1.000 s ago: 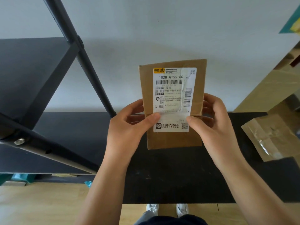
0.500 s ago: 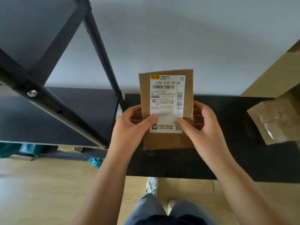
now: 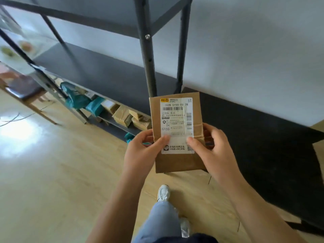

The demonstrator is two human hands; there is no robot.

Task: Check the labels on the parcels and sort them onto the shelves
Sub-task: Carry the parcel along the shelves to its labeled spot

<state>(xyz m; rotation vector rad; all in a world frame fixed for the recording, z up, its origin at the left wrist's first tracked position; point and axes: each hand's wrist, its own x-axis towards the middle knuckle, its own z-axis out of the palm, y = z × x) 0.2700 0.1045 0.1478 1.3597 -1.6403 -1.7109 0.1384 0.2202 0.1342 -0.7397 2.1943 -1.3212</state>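
View has swung left and down since half a second ago: the black shelf unit (image 3: 98,71), earlier cut off at the left edge, now runs from 10 o'clock toward centre, with its lower tier and much more wooden floor (image 3: 52,172) showing. The crumpled brown parcel seen at 3 o'clock before is out of frame. One white shoe (image 3: 163,192) now steps forward under the hands.

Brown parcel (image 3: 177,132) keeps its pose: upright, label side to the camera, just right of centre, held clear of every surface. White shipping label (image 3: 176,125) covers most of its upper face (top line legible as "102B G155-00 28", "G155" again lower left).

Left hand (image 3: 142,151) grips the parcel's left edge, thumb curled over the front onto the label's lower left, other fingers behind the parcel. Right hand (image 3: 212,149) mirrors it on the right edge, thumb pressed on the label's lower right, fingers wrapped behind. Both closed firmly on the cardboard, same hold as before.

Surroundings: two black uprights (image 3: 149,58) of the shelf unit rise at 12 o'clock, directly behind the parcel's top. Low tier at 9 to 10 o'clock carries teal mailer bags (image 3: 78,100) and several taped brown boxes (image 3: 126,116), packed close together. Black table surface (image 3: 263,146) at 3 o'clock lies beneath the right hand. Chair (image 3: 26,90) blurred at far 9 o'clock. Pale wall (image 3: 245,50) behind.
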